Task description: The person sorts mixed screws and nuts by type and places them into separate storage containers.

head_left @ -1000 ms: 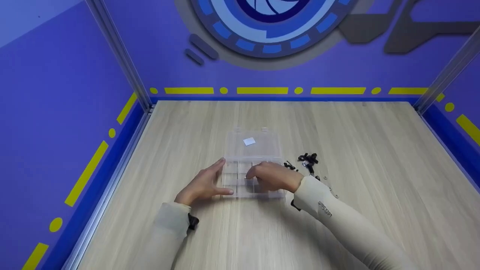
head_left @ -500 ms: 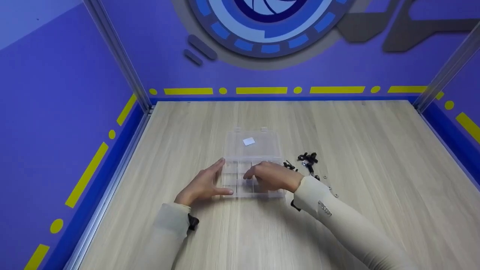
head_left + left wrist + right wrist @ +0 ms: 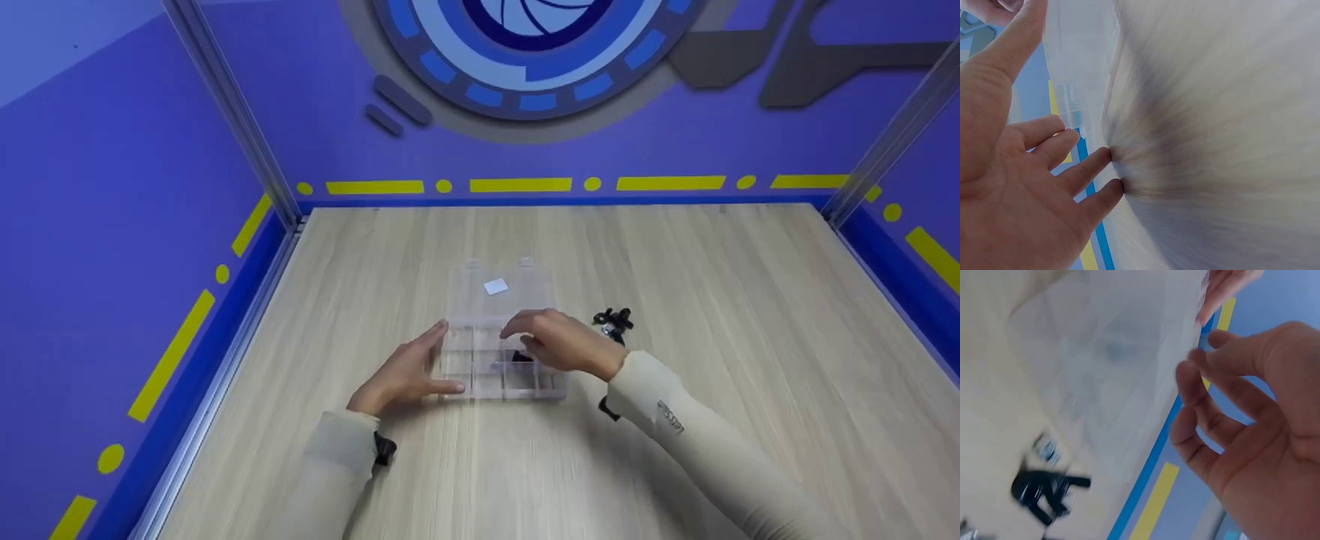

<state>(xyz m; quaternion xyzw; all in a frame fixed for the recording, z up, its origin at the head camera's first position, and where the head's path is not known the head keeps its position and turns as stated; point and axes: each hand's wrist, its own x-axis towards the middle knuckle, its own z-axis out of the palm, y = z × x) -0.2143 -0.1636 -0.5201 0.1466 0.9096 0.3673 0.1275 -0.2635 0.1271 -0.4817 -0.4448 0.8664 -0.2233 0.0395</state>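
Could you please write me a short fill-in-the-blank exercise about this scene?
The clear box has its lid ____, not closed.
The small label on the lid is coloured ____.
In the head view, the loose black parts lie on the table to the box's ____.

Missing words: open; white; right.

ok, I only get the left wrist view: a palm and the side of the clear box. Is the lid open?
Observer: Yes, the head view shows the lid folded back on the far side of the box.
Operator: And the right hand, where exactly?
Observer: The right hand is over the right half of the box.
Operator: Any loose parts outside?
Observer: Yes, black parts lie on the table, to the right of the box.
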